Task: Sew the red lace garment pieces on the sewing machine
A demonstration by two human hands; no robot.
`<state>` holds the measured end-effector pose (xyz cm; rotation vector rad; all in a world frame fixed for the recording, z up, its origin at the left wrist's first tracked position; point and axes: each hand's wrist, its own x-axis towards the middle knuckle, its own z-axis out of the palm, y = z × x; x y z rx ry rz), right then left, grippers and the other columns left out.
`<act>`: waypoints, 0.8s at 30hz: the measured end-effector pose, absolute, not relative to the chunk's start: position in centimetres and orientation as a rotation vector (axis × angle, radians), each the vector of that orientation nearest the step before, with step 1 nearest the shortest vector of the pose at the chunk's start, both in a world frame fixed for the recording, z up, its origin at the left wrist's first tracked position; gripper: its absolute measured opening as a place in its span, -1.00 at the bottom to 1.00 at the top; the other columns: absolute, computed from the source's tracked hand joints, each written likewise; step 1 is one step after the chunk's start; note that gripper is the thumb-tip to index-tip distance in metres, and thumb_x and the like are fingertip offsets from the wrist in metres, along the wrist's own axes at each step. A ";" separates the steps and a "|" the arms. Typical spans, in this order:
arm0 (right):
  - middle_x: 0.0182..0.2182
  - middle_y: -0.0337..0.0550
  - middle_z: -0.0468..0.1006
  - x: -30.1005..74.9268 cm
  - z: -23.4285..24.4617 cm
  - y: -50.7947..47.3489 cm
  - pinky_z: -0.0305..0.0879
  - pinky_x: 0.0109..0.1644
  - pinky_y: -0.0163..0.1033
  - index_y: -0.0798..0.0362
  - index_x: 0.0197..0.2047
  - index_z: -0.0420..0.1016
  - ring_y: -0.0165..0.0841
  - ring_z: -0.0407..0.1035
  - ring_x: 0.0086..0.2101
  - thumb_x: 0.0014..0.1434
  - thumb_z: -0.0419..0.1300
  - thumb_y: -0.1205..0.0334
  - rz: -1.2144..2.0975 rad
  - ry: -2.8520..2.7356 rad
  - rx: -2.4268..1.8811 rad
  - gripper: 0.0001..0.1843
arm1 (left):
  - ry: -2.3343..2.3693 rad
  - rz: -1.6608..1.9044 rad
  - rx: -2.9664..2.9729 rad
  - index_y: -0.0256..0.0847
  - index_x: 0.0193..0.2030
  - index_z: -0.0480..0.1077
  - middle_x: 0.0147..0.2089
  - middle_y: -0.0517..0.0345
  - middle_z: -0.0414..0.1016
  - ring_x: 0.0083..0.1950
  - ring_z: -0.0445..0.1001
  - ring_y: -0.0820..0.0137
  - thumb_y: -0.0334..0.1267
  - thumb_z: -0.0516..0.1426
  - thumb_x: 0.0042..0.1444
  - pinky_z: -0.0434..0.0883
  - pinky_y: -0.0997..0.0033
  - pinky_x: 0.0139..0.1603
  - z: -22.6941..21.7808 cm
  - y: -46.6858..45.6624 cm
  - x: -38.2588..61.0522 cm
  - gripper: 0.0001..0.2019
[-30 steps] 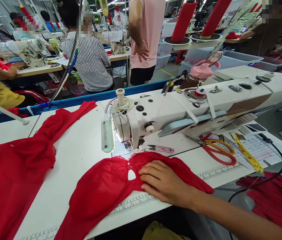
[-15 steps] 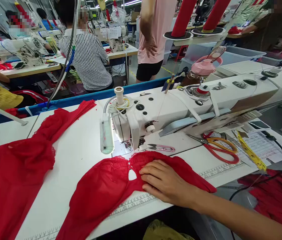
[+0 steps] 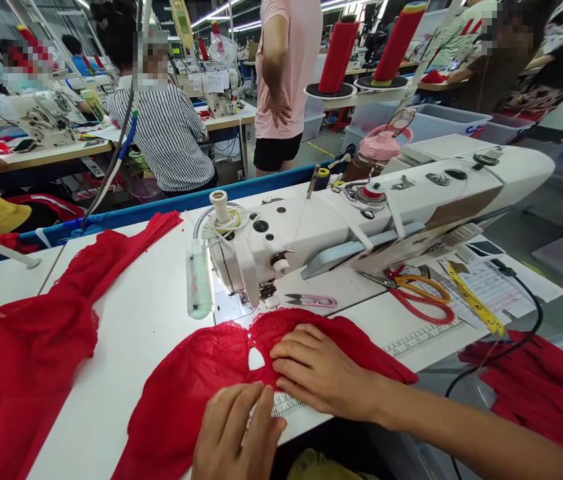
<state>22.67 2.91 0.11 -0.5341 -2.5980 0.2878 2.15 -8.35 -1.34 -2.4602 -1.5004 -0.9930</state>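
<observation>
A red lace bra lies spread on the white sewing table, its keyhole gap below the needle area of the sewing machine. My right hand rests on the right cup, fingers stretched and lying on the fabric, tips beside the gap. Over the bra's lower edge is my left hand, open, with its fingers bent, slightly apart and the thumb out to the right. Whether its fingertips touch the cloth I cannot tell. Pink thread snips lie just behind the bra.
More red lace garments are piled at the left. Scissors, a yellow tape measure and papers lie at the right, with red fabric below the table edge. Red thread cones stand behind the machine. Other people are beyond.
My left hand has come into view from below, over the bra's lower edge. My right hand stays on the right cup. The whole view has shifted slightly.
</observation>
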 end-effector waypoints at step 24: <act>-0.34 -0.23 0.46 20.9 -0.1 3.2 0.12 -0.17 -0.17 0.03 -0.32 0.39 -0.33 0.25 -0.30 0.32 0.20 0.21 0.485 -2.545 -0.969 -0.84 | -1.464 -0.914 -2.209 -0.38 0.04 0.53 0.03 -0.06 0.64 0.03 0.58 0.24 -0.24 0.15 0.32 0.12 0.05 0.46 -4.8 -7.6 4.4 -0.72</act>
